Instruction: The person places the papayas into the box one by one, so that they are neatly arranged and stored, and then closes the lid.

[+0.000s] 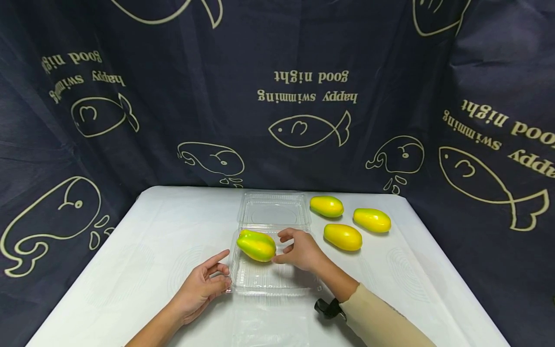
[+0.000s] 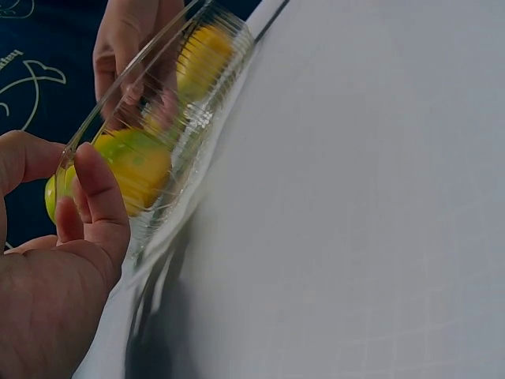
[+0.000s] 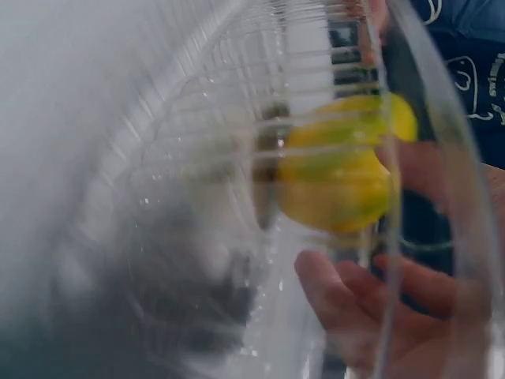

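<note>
A clear, hinged, ribbed plastic container (image 1: pixel 273 282) is lying open on a white-covered table (image 1: pixel 130 270), its base section nearer the person and its lid section (image 1: pixel 274 210) spreading flat beyond. A green-and-yellow, glossy, papaya-shaped fruit (image 1: pixel 257 246) is sitting within the outline of the container's base, in its left half toward the hinge. Its narrow end is pointing to the container's far left corner and its rounded end is facing right; whether it is touching the floor of the base is unclear.

At the container's near left corner, the left hand (image 1: pixel 200 290) is pinching the thin rim between thumb and fingers, while its forefinger is stretching along the outside of that edge. Over the right half of the container's base, the right hand (image 1: pixel 303 250) is holding its thumb and fingers well parted and gently curved, with nothing between them. Its thumb tip is coming right up to the fruit's rounded end; whether they are touching is hard to tell.

Right of the container, three mostly yellow, smooth, elongated fruits are resting: one (image 1: pixel 326 206) just beside the lid, another (image 1: pixel 372 220) farther out, and the third (image 1: pixel 342 237) closer to the person. Behind the container, a navy curtain (image 1: pixel 217 86) is hanging, showing cream fish and whale outlines and upside-down lettering.
</note>
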Demonstrator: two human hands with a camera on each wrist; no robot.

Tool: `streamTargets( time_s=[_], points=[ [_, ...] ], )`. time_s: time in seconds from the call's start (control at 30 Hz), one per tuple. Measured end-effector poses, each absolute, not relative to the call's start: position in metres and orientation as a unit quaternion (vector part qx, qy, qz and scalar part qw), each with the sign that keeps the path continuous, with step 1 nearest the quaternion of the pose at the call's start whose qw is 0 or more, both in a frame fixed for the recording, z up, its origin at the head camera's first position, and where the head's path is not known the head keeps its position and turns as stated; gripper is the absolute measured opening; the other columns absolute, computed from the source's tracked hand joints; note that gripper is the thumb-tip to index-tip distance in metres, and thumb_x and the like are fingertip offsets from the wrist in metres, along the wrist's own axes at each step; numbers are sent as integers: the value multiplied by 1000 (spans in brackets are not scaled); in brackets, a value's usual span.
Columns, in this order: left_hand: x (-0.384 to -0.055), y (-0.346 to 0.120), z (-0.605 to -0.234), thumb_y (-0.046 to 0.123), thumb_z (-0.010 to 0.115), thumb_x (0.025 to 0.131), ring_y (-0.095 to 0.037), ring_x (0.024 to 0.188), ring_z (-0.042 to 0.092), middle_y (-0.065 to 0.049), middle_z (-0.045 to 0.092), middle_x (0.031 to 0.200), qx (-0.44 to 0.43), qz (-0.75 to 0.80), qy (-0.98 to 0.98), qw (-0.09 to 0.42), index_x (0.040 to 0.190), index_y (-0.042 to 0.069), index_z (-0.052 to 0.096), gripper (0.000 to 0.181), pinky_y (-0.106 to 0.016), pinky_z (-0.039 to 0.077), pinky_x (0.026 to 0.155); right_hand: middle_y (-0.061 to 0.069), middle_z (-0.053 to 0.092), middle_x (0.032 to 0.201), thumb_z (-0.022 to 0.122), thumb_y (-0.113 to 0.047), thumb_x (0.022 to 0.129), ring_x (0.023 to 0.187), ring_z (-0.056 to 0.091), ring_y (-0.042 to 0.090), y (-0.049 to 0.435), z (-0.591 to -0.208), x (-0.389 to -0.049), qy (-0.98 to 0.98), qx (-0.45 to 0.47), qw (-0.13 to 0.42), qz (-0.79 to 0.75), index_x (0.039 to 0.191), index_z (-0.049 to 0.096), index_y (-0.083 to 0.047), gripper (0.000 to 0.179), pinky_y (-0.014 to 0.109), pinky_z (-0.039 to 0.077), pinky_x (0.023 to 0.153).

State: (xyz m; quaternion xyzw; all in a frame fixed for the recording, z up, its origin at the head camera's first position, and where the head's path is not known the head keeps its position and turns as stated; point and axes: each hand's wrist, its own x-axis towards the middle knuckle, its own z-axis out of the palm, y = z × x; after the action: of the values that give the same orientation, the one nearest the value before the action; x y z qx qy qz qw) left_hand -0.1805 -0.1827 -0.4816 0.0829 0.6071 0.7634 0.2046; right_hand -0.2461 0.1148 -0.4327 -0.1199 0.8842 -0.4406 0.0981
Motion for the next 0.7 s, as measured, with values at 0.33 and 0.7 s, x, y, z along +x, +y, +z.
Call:
streamTargets(
  time_s=[0.33, 0.7],
  points=[
    [-181, -183, -483, -8, 66, 89, -4, 85, 61, -1, 47, 113, 83, 764, 606, 205, 163, 5, 15, 91, -19, 59, 79, 14, 67, 130, 92, -22, 76, 111, 70, 29, 134, -423, -240, 876, -119, 76, -460, 132, 65, -8, 64, 33, 63, 84],
    [-180, -183, -484, -8, 66, 90, -4, 86, 61, -1, 47, 114, 81, 765, 606, 204, 164, 6, 15, 91, -20, 60, 81, 17, 66, 133, 87, -19, 82, 116, 67, 37, 162, -421, -233, 843, -147, 40, -516, 128, 67, -5, 52, 37, 61, 94]
  ],
)
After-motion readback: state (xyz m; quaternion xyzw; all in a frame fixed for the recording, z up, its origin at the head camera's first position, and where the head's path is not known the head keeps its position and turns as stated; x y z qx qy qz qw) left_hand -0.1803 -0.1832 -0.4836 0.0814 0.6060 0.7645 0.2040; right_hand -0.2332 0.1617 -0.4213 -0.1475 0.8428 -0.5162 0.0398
